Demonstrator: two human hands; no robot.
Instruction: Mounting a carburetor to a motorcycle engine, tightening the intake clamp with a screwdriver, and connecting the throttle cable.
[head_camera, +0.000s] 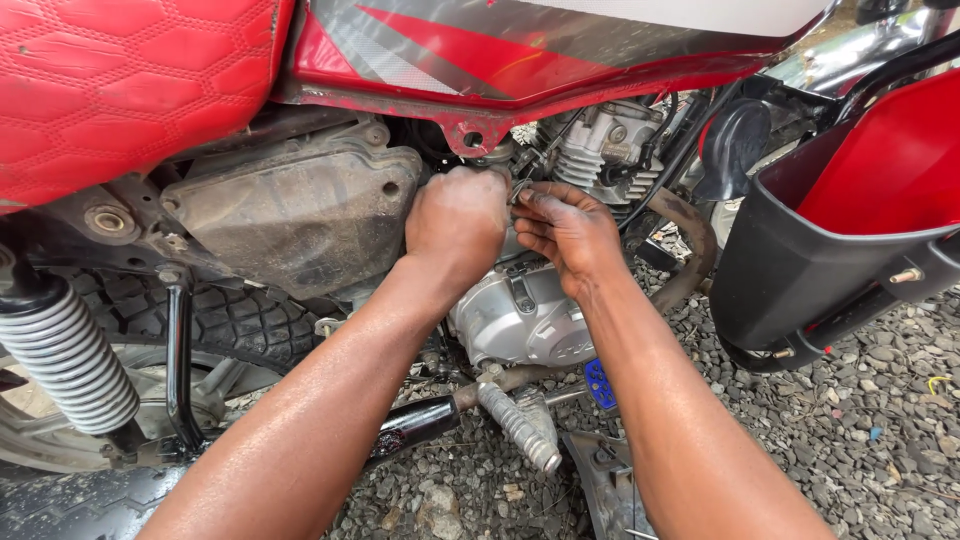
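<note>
The left hand (457, 222) fists and the right hand (567, 230) pinches a small, stiff, greasy-looking metal part (521, 187), best gripped by its thin ends, far in beside the engine (520, 320).

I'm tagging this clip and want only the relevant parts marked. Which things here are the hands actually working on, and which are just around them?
In hand:
- left hand, pressed in beside the engine
- right hand, fingers pinching a small metal part
- engine cylinder just behind them

Just around:
- red seat
- rear shock spring
- footpeg
- black leg guard
- gravel
</note>
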